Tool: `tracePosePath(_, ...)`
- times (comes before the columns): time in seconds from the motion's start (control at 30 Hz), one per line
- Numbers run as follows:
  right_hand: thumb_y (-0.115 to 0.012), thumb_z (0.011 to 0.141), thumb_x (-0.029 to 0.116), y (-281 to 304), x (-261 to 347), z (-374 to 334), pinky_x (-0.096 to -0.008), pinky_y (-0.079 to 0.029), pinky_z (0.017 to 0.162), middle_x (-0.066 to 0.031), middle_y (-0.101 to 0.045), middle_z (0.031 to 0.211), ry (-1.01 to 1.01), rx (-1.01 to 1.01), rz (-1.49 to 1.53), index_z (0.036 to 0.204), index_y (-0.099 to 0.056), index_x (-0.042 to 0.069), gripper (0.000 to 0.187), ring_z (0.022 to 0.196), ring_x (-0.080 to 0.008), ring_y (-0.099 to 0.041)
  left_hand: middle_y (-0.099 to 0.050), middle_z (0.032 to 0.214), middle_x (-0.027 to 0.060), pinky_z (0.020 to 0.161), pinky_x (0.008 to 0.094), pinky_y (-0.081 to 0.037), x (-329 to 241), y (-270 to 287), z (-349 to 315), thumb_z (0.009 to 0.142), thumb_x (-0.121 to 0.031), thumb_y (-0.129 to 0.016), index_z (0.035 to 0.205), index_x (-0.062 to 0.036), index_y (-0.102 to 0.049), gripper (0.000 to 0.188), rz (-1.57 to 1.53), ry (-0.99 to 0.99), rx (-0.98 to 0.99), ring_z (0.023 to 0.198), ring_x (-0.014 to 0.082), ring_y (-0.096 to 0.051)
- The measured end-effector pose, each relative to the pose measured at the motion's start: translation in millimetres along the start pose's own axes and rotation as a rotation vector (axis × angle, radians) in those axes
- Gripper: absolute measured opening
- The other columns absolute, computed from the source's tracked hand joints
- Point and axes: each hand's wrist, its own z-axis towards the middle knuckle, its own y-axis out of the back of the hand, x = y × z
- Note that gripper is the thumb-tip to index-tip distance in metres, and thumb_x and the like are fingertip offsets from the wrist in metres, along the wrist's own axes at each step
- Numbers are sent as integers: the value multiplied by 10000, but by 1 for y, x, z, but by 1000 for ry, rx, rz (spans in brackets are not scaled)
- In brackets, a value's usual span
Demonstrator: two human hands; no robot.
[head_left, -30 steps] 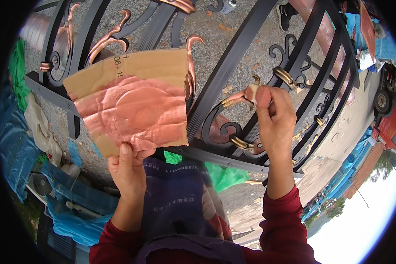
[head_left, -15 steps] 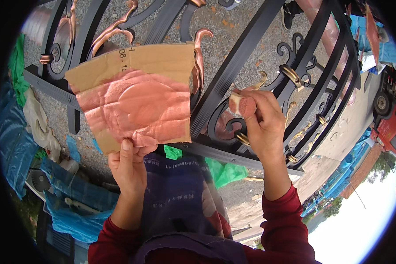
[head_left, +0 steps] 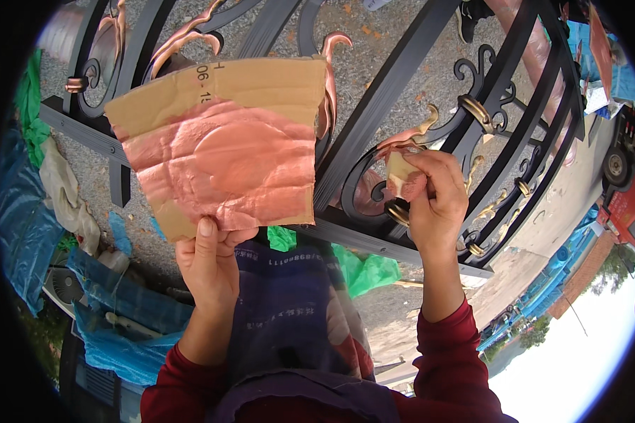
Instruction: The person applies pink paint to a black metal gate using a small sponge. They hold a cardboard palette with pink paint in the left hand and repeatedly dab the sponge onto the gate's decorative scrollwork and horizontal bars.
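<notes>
Now, left fingers (head_left: 206, 236) clamped on lower edge of cardboard (head_left: 144, 102), copper paint (head_left: 240, 158) spread across its face. Right fingers (head_left: 444, 169) pinching small sponge (head_left: 404, 169), right up by curled metal leaf (head_left: 410, 134); whether they touch, can't tell. Leaf coppery low down, gold at tip. Danger here: overloaded sponge could leave blobs in leaf's folds. Slip of wrist might smear copper onto black scroll (head_left: 346, 185). Cardboard, held only at bottom, could tip and brush black bar (head_left: 386, 99).
</notes>
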Motion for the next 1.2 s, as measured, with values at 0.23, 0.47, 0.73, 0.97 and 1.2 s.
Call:
tracePosePath(0.23, -555, 718, -171, -9, 8, -9, -306, -511, 757, -132, -626, 1007, -23, 56, 72, 1041, -687, 26, 400, 891, -291, -645, -710, 1029, 156, 798, 384, -633, 1, 0, -1, 1036, -162, -505, 1160, 52, -599, 265, -18, 6, -10, 901, 243, -727)
tracePosePath(0.47, -638, 831, -88, -4, 10, -12, -273, -512, 687, -110, -639, 1013, -126, -57, 116, 1055, -687, 17, 253, 863, -209, -636, -716, 1012, 156, 794, 391, -634, -3, -4, 1, 1035, -154, -508, 1106, 50, -635, 251, -18, -3, -18, 894, 248, -729)
tracePosePath(0.73, -597, 935, -40, -9, -7, -10, -180, -419, 592, -85, -616, 1085, -39, -80, 73, 1085, -647, -31, 158, 736, -52, -548, -718, 1014, 148, 790, 400, -637, -2, -10, 4, 1036, -148, -506, 1093, 40, -644, 241, -56, -6, -34, 884, 245, -731)
tracePosePath(0.97, -664, 829, -81, -11, 3, -10, -245, -494, 649, -107, -654, 1022, -17, 41, -29, 1047, -684, 10, 237, 852, -154, -633, -718, 1012, 145, 787, 393, -638, 0, -7, 6, 1037, -146, -502, 1114, 31, -637, 236, -51, -6, -25, 887, 243, -730)
tracePosePath(1.2, -661, 892, 6, -3, 18, 9, -268, -489, 625, -91, -654, 1002, -36, -10, 28, 1080, -685, 24, 191, 808, -177, -637, -720, 1004, 145, 790, 389, -634, -4, -10, 7, 1039, -156, -499, 1095, 34, -648, 248, -27, 2, -43, 872, 241, -731)
